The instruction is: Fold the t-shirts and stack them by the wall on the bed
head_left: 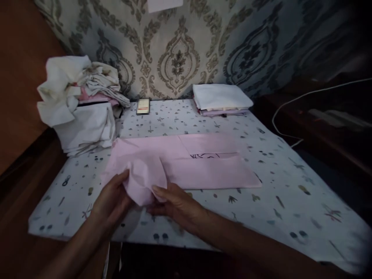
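A pink T-shirt [215, 174] with a bit of black print lies flat in a long folded strip across the patterned cloth. Its near left part, which looks like a sleeve, is lifted and bunched between my hands. My left hand [112, 199] grips this raised fabric from the left, thumb on top. From the right, my right hand [174, 203] pinches the edge of the same part between thumb and fingers. Some fingers of both hands are hidden under the fabric.
White patterned cloth [290, 201] covers the table. A heap of crumpled clothes [84, 104] stands at the back left, a neat folded stack [222, 99] at the back right. Between them a small phone-like object [143, 106] rests near the wall. A white cable [274, 116] hangs at right.
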`<state>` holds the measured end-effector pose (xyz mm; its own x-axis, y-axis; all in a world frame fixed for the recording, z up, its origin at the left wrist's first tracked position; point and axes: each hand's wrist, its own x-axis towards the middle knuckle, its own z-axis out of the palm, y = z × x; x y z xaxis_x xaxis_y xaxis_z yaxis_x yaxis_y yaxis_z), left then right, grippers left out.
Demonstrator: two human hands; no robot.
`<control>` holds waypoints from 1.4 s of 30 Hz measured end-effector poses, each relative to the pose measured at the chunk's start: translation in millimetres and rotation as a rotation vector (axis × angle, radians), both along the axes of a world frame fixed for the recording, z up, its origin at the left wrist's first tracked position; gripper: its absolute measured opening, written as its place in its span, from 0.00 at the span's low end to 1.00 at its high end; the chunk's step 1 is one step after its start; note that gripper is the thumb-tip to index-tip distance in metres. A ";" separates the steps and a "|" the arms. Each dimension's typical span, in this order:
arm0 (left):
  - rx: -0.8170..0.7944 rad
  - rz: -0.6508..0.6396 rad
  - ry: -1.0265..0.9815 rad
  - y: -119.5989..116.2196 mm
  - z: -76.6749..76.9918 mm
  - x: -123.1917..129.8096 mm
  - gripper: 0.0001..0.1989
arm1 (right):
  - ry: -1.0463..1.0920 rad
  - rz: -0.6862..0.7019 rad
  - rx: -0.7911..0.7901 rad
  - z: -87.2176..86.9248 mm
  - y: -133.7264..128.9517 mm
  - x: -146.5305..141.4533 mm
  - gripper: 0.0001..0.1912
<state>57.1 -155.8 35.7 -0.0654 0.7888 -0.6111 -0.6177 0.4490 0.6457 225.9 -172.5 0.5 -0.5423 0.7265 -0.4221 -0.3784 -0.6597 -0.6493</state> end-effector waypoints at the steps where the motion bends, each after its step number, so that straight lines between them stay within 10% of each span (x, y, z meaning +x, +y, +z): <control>1: 0.035 -0.008 -0.018 -3.5 -3.7 1.0 0.16 | -0.016 -0.015 0.003 0.8 3.0 2.4 0.27; 20: 0.026 0.053 0.056 17.7 -26.3 -38.0 0.08 | -0.327 -0.209 -0.016 6.2 43.5 57.0 0.29; 22: -0.003 -0.088 0.142 10.8 -27.6 -46.0 0.07 | -0.357 -0.160 -0.024 4.5 41.3 60.6 0.26; 28: 0.156 -1.166 0.532 9.5 -0.6 -60.9 0.19 | -0.510 -0.085 0.207 -7.1 34.1 67.3 0.10; 35: 0.945 -1.089 1.358 111.3 -12.2 -15.5 0.15 | -0.526 -0.088 0.332 -1.3 32.1 61.0 0.10; 39: 1.031 -1.279 1.318 145.6 -34.2 -2.3 0.10 | -0.496 -0.061 0.391 2.5 35.3 61.9 0.11; 42: 0.939 -1.177 1.336 149.1 -39.1 -1.3 0.07 | -0.509 0.006 0.379 3.6 44.9 68.8 0.11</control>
